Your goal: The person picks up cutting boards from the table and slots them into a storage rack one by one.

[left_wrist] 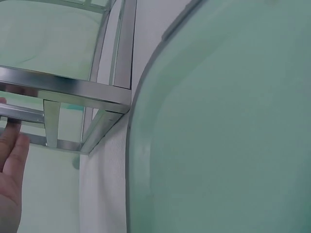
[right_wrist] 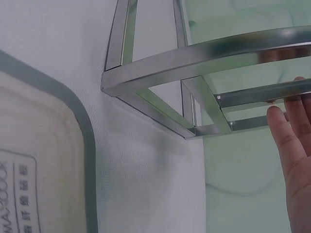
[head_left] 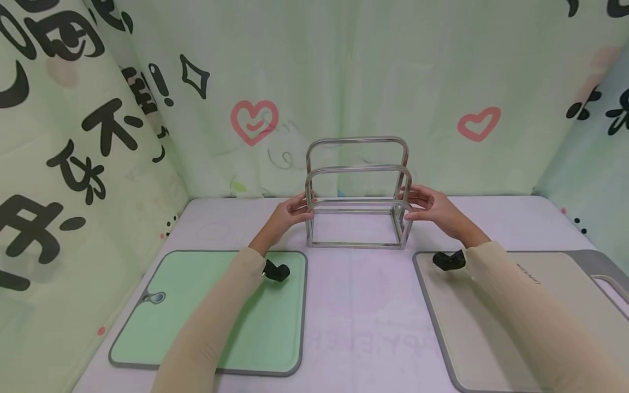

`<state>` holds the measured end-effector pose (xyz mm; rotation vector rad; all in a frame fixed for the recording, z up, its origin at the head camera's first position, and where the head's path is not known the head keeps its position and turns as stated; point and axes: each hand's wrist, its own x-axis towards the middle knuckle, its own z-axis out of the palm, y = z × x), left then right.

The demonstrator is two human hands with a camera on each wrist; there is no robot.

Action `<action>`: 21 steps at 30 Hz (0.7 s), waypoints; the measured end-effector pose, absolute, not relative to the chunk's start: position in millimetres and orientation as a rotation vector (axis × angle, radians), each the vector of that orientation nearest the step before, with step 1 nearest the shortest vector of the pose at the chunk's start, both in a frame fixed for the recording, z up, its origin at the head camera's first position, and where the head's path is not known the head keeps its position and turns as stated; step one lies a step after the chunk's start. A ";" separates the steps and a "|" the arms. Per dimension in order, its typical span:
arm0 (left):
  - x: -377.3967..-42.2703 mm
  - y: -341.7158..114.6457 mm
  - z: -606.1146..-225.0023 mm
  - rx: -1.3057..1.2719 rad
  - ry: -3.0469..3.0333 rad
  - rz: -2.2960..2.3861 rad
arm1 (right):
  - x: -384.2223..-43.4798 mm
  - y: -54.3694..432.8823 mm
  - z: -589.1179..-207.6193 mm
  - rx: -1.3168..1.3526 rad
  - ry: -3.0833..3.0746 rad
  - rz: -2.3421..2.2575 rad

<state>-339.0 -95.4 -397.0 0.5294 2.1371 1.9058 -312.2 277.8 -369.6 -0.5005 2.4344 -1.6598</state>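
Note:
A metal rack (head_left: 358, 202) with several upright hoops stands at the back of the table. My left hand (head_left: 289, 213) holds its left side, and my right hand (head_left: 434, 209) grips the right side, with the thumb in front and fingers behind. In the left wrist view, the left fingers (left_wrist: 14, 150) reach round a side bar of the rack (left_wrist: 73, 87). The right wrist view has the right fingers (right_wrist: 286, 131) at the opposite bars of the rack (right_wrist: 194, 60). Parts of both hands are cut off in the wrist views.
A green cutting board (head_left: 270, 333) with grey edges lies flat at the left, under the left forearm. At the right, beneath the other sleeve, lies a beige board (head_left: 462, 322) with a grey handle end. A patterned curtain (head_left: 417, 82) hangs behind and beside the table.

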 end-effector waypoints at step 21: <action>-329.5 -114.6 -387.5 0.659 2.206 1.795 | -302.1 289.4 -361.3 -0.631 2.345 -1.716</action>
